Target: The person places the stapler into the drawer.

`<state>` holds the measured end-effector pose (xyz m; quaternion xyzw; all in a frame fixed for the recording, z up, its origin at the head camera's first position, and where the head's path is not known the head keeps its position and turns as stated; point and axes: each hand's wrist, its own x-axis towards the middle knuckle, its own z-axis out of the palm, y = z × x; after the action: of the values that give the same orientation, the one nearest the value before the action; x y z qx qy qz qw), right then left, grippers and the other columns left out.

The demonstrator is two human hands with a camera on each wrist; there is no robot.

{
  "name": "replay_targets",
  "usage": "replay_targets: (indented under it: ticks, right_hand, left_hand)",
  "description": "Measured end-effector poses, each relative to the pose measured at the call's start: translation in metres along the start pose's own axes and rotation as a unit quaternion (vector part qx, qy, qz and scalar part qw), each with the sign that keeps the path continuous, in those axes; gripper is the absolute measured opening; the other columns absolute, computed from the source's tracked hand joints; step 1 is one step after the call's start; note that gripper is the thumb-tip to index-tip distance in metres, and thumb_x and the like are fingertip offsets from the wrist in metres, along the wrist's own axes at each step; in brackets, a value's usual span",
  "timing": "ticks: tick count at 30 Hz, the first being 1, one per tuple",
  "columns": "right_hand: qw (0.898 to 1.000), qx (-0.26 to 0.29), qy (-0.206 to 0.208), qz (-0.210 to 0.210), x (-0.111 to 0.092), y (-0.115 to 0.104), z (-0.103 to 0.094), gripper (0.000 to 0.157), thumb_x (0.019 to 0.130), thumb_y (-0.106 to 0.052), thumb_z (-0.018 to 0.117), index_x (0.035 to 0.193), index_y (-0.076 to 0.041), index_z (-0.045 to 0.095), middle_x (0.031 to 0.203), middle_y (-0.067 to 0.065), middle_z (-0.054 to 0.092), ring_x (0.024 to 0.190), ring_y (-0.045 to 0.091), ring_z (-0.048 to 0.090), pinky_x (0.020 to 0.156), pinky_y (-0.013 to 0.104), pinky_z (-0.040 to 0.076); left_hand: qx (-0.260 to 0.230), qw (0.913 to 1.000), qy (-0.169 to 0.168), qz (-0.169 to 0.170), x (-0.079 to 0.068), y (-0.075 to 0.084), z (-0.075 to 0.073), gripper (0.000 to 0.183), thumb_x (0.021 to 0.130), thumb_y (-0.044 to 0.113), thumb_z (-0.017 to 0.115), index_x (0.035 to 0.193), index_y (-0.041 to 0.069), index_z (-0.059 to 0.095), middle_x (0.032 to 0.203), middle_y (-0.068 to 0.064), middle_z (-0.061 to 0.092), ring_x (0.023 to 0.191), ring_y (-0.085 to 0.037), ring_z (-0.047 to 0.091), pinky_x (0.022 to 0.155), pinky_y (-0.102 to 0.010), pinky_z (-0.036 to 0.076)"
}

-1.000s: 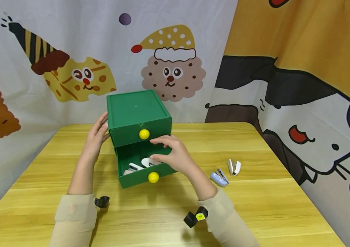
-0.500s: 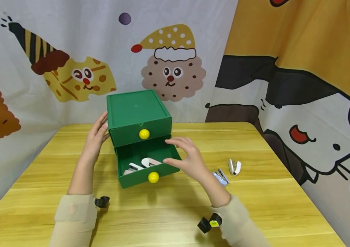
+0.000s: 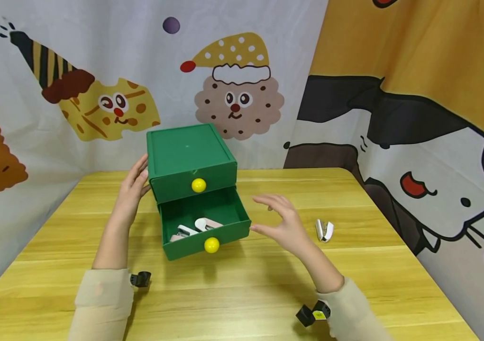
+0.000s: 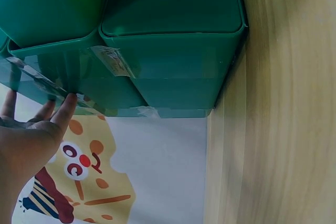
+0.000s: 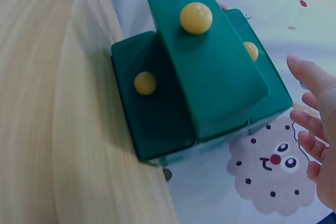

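A green drawer cabinet [image 3: 188,149] with yellow round knobs stands on the table. Its middle drawer [image 3: 230,231] is pulled out and holds several small staplers, among them a white one [image 3: 187,230] and a white-and-pink one [image 3: 213,223]. My left hand [image 3: 132,194] rests its straight fingers against the cabinet's left side; the left wrist view shows the fingertips [image 4: 70,99] on the green wall. Just right of the drawer's front corner, my right hand [image 3: 284,226] hovers with thumb and fingers spread apart, nothing between them. In the right wrist view, the fingers [image 5: 315,124] are beside the cabinet.
A white stapler [image 3: 324,230] lies on the wooden table [image 3: 224,303] to the right of my right hand. Behind the table hangs a curtain [image 3: 114,28] printed with cartoon figures.
My right hand has drawn back from over the drawer toward the right, leaving the staplers in it in view. Its arm now covers the blue stapler on the table. The left hand has stayed put.
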<state>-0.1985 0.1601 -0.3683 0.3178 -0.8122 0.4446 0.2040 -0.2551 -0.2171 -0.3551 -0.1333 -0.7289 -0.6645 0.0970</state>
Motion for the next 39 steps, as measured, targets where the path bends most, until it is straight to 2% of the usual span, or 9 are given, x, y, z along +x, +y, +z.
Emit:
replay_targets:
  ticks: [8, 13, 19, 24, 27, 29, 33, 39]
  right_hand:
    - [1.0, -0.025, -0.001, 0.006, -0.018, 0.016, -0.018, 0.061, 0.071, -0.015, 0.086, 0.127, -0.015, 0.062, 0.126, -0.004, 0.06, 0.1, 0.015, 0.05, 0.081, 0.031, 0.044]
    - [0.998, -0.05, -0.01, 0.029, -0.032, 0.029, -0.032, 0.062, 0.071, -0.014, 0.086, 0.128, -0.012, 0.062, 0.126, -0.002, 0.059, 0.097, 0.013, 0.049, 0.08, 0.029, 0.044]
    - [0.997, -0.052, -0.019, 0.055, -0.047, 0.044, -0.045, 0.066, 0.067, -0.01, 0.087, 0.128, -0.009, 0.061, 0.126, 0.005, 0.059, 0.094, 0.016, 0.048, 0.079, 0.03, 0.042]
    - [0.993, -0.044, -0.05, 0.097, -0.057, 0.054, -0.055, 0.066, 0.072, -0.014, 0.085, 0.132, -0.014, 0.058, 0.127, 0.003, 0.057, 0.091, 0.013, 0.045, 0.067, 0.031, 0.039]
    - [0.991, -0.033, -0.063, 0.112, -0.063, 0.06, -0.061, 0.064, 0.075, -0.017, 0.083, 0.133, -0.015, 0.057, 0.126, 0.001, 0.056, 0.091, 0.017, 0.045, 0.063, 0.034, 0.039]
    - [0.991, -0.026, -0.068, 0.114, -0.066, 0.063, -0.064, 0.064, 0.076, -0.018, 0.083, 0.134, -0.016, 0.057, 0.122, 0.0, 0.056, 0.088, 0.021, 0.045, 0.057, 0.033, 0.04]
    - [0.991, -0.025, -0.077, 0.11, -0.073, 0.07, -0.07, 0.064, 0.075, -0.017, 0.084, 0.133, -0.015, 0.057, 0.115, -0.002, 0.055, 0.083, 0.025, 0.043, 0.052, 0.031, 0.036]
    - [0.988, -0.034, -0.1, 0.117, -0.081, 0.077, -0.076, 0.064, 0.075, -0.017, 0.084, 0.132, -0.01, 0.057, 0.114, 0.004, 0.057, 0.077, 0.027, 0.044, 0.06, 0.036, 0.038]
  left_hand:
    - [0.003, 1.0, -0.001, -0.003, 0.0, -0.001, 0.0, 0.056, 0.103, 0.037, 0.04, 0.154, 0.026, 0.021, 0.158, -0.009, 0.016, 0.141, -0.03, 0.018, 0.108, -0.06, 0.019]
    - [0.005, 1.0, -0.002, -0.004, 0.0, -0.001, 0.001, 0.053, 0.104, 0.032, 0.038, 0.154, 0.026, 0.021, 0.158, -0.009, 0.016, 0.141, -0.03, 0.019, 0.108, -0.06, 0.019]
    - [0.011, 0.9999, -0.001, -0.004, 0.001, -0.001, 0.0, 0.055, 0.104, 0.037, 0.04, 0.155, 0.026, 0.021, 0.158, -0.009, 0.016, 0.141, -0.031, 0.018, 0.108, -0.06, 0.02]
    - [0.008, 1.0, 0.0, -0.005, 0.0, -0.001, 0.0, 0.056, 0.103, 0.037, 0.04, 0.155, 0.025, 0.021, 0.158, -0.009, 0.016, 0.141, -0.03, 0.018, 0.108, -0.06, 0.02]
    - [0.008, 1.0, 0.001, -0.005, 0.0, -0.002, 0.0, 0.056, 0.104, 0.037, 0.04, 0.155, 0.025, 0.021, 0.158, -0.009, 0.016, 0.141, -0.03, 0.018, 0.108, -0.06, 0.02]
    - [0.008, 1.0, 0.002, -0.005, 0.0, -0.001, 0.0, 0.055, 0.104, 0.036, 0.04, 0.155, 0.025, 0.021, 0.158, -0.009, 0.016, 0.141, -0.03, 0.019, 0.108, -0.06, 0.02]
    - [0.007, 1.0, 0.001, -0.005, 0.0, -0.001, 0.0, 0.056, 0.103, 0.037, 0.04, 0.154, 0.026, 0.021, 0.158, -0.009, 0.016, 0.141, -0.03, 0.019, 0.108, -0.06, 0.019]
    - [0.006, 1.0, 0.0, -0.002, 0.0, -0.001, 0.0, 0.055, 0.104, 0.036, 0.04, 0.154, 0.026, 0.021, 0.158, -0.009, 0.016, 0.141, -0.031, 0.018, 0.108, -0.061, 0.019]
